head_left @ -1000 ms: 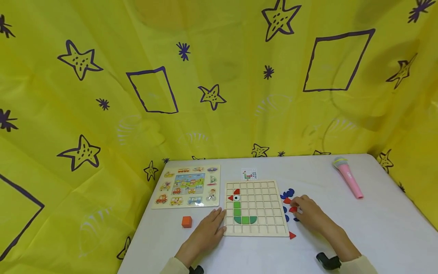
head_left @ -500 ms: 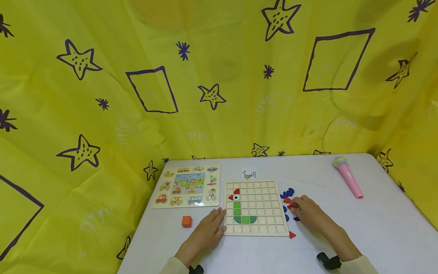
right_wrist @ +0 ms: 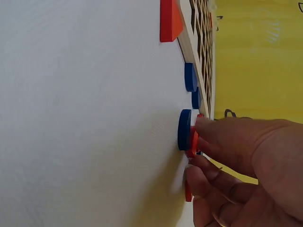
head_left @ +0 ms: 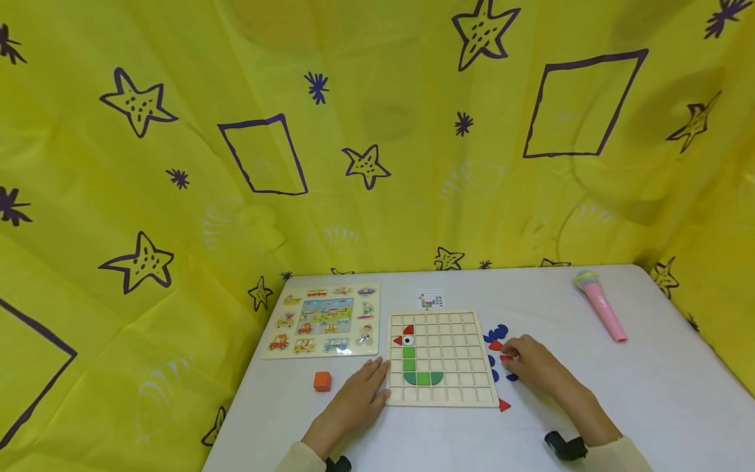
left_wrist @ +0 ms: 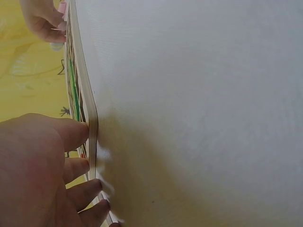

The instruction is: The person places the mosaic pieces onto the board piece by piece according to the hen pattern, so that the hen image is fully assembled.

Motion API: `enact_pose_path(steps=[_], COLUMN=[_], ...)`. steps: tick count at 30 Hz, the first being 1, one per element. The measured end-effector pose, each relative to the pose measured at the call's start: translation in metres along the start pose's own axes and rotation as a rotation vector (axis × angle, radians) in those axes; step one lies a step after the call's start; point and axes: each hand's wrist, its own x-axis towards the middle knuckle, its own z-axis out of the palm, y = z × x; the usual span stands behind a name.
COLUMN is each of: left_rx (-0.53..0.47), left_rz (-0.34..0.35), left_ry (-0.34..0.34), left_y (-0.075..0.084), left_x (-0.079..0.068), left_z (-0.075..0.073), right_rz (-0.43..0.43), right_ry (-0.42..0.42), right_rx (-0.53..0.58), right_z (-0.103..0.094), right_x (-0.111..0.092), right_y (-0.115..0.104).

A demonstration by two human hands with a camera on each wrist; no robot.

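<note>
My left hand rests at the left edge of the wooden grid board, its fingertips along the rim in the left wrist view. On the board, red, white and green pieces form a bird-like shape with green squares in its neck. Just right of the board, my right hand pinches a small flat red piece between thumb and fingers, low over the table. Beside those fingertips are a red triangle and several blue pieces. Another red triangle lies by the board's lower right corner.
A picture card lies behind the board. To the left are a vehicle puzzle and an orange cube. A pink toy microphone lies at the back right, and a yellow curtain hangs behind the white table.
Between the right fingers the red piece tilts onto its edge, then shows more of its face again. The right hand stays almost in place; the left hand and board stay put.
</note>
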Motion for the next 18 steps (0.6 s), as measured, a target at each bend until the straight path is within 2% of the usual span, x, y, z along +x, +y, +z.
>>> enact_pose_path(steps=[5,11,18], left_rx=[0.003,-0.002,-0.005], left_rz=[0.002,-0.001,-0.009], left_ry=[-0.002,-0.003,-0.01], left_y=[-0.001,-0.002,-0.001], left_x=[0.001,0.001,0.001], left_z=[0.001,0.002,0.002], right_rz=[0.006,-0.043,-0.07], right_ry=[-0.023,0.02,0.048], right_rx=[-0.047,-0.112,-0.121], right_z=[0.003,0.007,0.005], right_x=[0.0,-0.001,0.001], right_y=[-0.001,-0.002,-0.023])
